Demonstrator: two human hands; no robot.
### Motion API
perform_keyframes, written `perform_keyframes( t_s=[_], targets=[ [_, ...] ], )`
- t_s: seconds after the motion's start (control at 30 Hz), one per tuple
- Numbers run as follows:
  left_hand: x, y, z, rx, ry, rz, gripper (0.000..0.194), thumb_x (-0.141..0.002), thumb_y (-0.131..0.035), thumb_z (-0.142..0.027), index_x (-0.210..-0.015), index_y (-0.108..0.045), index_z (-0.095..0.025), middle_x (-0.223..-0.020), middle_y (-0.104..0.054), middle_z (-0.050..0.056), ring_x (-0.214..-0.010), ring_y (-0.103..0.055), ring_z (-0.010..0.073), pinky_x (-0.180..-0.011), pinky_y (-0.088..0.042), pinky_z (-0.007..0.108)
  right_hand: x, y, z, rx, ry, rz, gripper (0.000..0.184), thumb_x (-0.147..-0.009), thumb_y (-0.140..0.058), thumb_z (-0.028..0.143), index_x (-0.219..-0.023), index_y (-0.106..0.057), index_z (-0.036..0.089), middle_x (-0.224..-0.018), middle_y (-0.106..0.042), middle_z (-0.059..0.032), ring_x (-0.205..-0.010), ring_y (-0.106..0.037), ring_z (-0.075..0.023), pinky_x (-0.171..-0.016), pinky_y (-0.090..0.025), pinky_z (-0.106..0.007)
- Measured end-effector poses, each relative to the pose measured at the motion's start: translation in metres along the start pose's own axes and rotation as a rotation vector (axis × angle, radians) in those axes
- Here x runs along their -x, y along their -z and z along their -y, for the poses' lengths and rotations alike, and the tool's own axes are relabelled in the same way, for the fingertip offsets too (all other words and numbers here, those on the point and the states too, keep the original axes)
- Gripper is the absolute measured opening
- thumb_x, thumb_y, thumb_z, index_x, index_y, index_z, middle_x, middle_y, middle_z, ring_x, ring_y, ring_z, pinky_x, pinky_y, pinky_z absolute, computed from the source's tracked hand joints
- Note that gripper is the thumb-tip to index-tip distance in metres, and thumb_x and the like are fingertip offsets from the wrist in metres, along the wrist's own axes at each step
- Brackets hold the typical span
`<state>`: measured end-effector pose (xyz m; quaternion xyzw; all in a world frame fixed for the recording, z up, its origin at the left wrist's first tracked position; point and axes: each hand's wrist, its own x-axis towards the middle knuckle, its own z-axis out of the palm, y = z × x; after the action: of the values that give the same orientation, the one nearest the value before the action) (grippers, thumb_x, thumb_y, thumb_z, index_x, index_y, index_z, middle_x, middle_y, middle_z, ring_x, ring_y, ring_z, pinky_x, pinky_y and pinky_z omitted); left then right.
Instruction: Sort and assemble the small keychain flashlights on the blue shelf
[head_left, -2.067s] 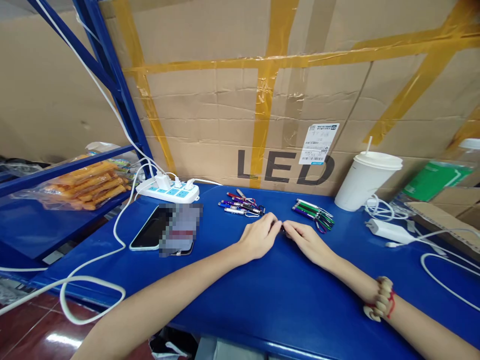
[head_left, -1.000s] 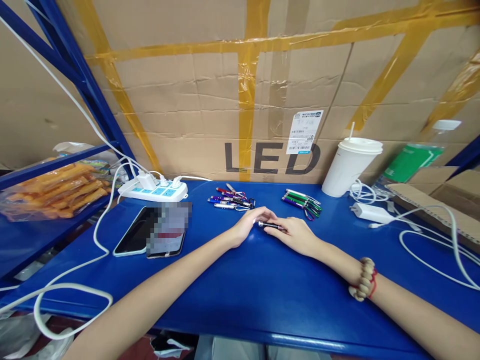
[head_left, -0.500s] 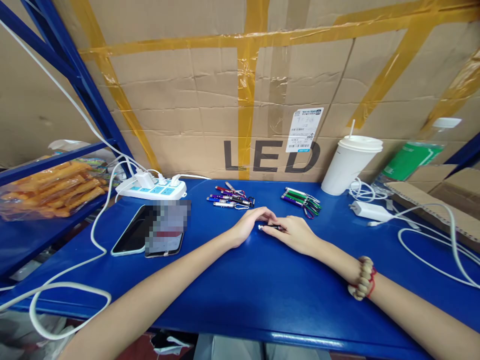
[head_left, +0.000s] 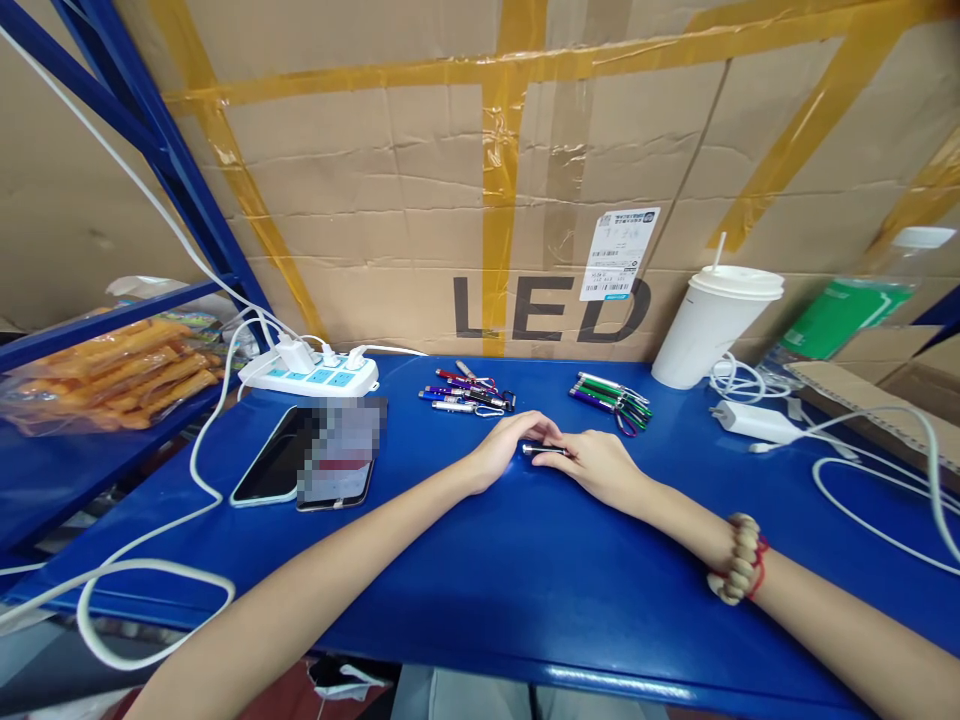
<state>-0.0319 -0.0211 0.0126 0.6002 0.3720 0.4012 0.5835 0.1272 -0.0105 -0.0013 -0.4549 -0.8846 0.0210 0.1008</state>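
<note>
Holding a black penlight (head_left: 543,449) in the right hand (head_left: 609,470), left hand's grip (head_left: 508,448) unclear; bag (head_left: 36,405) contains orange sticks (head_left: 142,372).

Black letters LED (head_left: 540,309) on cardboard box (head_left: 420,220), small print on white label (head_left: 619,255) apparently unreadable

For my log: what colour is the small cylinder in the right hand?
Black cylinder, silvery end, seen in the head view.

The right hand (head_left: 606,470) holds a black cylinder (head_left: 543,449), the left hand (head_left: 508,447) curled beside it; coloured cylinders (head_left: 466,393) lie bunched near the tabletop's (head_left: 480,580) back edge.
</note>
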Motion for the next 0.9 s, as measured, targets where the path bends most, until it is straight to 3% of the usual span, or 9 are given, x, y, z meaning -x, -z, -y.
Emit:
perform_keyframes(
  t_s=[0.17, 0.63, 0.9],
  targets=[
    [0.0010, -0.0002, -0.0031, 0.013, 0.007, 0.004, 0.027, -0.080, -0.036, -0.028, -0.072, -0.057, -0.014, -0.081, -0.063, 0.004, -0.088, -0.056, 0.0178, -0.091, -0.039, 0.031, 0.0005, -0.0002, -0.0001, 0.068, -0.008, 0.010, 0.043, -0.087, -0.039, 0.057, -0.095, -0.069, 0.028, -0.075, -0.071, -0.0028, -0.070, -0.066, -0.0204, -0.051, -0.029, -0.024],
    [0.0000, -0.0002, -0.0021, 0.102, 0.050, -0.027, 0.028, -0.081, -0.036, -0.029, -0.072, -0.058, -0.015, -0.078, -0.063, 0.003, -0.086, -0.056, 0.0175, -0.092, -0.037, 0.032, 0.0031, 0.0036, -0.0012, -0.004, 0.055, 0.013, 0.039, -0.089, -0.041, 0.051, -0.113, -0.062, 0.029, -0.083, -0.071, -0.0035, -0.073, -0.065, -0.0200, -0.057, -0.038, -0.024],
    [0.0011, -0.0014, -0.0059, 0.090, 0.062, -0.036, 0.028, -0.082, -0.034, -0.024, -0.070, -0.057, -0.014, -0.078, -0.061, 0.003, -0.085, -0.055, 0.0157, -0.091, -0.038, 0.029, 0.0037, 0.0043, -0.0013, -0.018, 0.064, 0.027, 0.036, -0.090, -0.042, 0.048, -0.111, -0.063, 0.029, -0.083, -0.071, -0.0034, -0.073, -0.065, -0.0194, -0.057, -0.037, -0.024]
  ],
)
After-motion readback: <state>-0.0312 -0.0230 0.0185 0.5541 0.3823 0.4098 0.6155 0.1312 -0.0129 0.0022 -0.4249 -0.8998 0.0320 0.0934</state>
